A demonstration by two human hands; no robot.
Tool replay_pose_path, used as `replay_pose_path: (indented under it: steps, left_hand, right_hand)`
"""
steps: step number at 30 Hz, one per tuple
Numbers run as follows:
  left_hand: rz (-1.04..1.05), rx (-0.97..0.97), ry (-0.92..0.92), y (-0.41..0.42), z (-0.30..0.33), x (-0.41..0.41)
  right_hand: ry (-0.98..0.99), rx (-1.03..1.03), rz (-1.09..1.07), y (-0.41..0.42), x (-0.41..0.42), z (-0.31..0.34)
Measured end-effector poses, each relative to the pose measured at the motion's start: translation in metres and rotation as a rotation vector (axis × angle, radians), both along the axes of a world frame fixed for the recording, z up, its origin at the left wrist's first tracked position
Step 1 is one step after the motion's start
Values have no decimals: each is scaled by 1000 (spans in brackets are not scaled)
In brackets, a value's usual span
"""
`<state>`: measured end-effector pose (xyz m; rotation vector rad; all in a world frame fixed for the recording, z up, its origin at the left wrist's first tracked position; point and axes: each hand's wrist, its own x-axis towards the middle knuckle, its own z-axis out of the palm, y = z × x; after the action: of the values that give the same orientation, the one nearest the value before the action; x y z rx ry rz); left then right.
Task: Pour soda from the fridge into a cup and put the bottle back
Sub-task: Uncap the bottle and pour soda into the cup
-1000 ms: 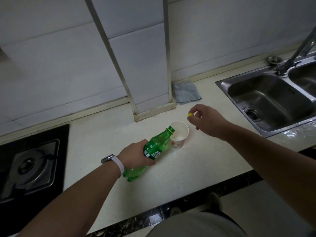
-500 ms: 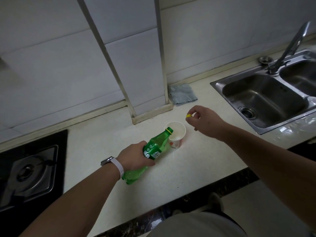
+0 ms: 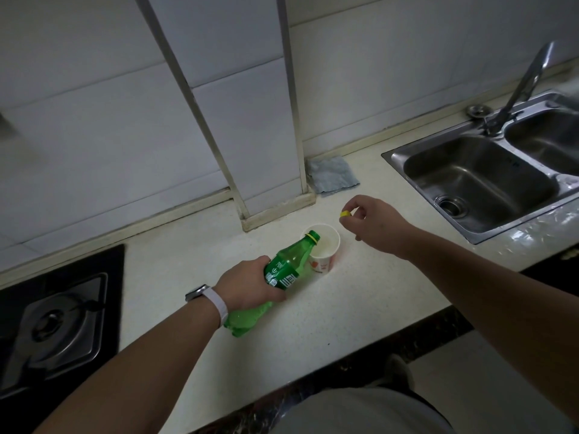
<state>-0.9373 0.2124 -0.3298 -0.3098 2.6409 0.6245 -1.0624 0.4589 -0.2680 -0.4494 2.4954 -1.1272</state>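
Observation:
A green soda bottle (image 3: pixel 283 270) is tilted steeply, its open mouth over the rim of a white paper cup (image 3: pixel 324 256) that stands on the pale countertop (image 3: pixel 360 308). My left hand (image 3: pixel 247 286) grips the bottle around its label, a watch on that wrist. My right hand (image 3: pixel 374 223) hovers just right of the cup and pinches the yellow bottle cap (image 3: pixel 345 213) between thumb and forefinger. Pale liquid shows inside the cup.
A double steel sink (image 3: pixel 488 183) with a tap lies at the right. A black gas hob (image 3: pixel 53 324) fills the left edge. A grey cloth (image 3: pixel 332 180) lies by the tiled wall behind the cup, beside a wall column.
The view has shifted slightly. The bottle stays tilted over the cup in my left hand, and my right hand holds the cap in much the same place.

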Motion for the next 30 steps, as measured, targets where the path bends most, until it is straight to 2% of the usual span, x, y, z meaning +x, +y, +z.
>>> replay_pose_path:
  steps: [30]
  left_hand:
    - [14,-43,19,-4,15,14]
  right_hand:
    - [0,15,24,-4,4,-6]
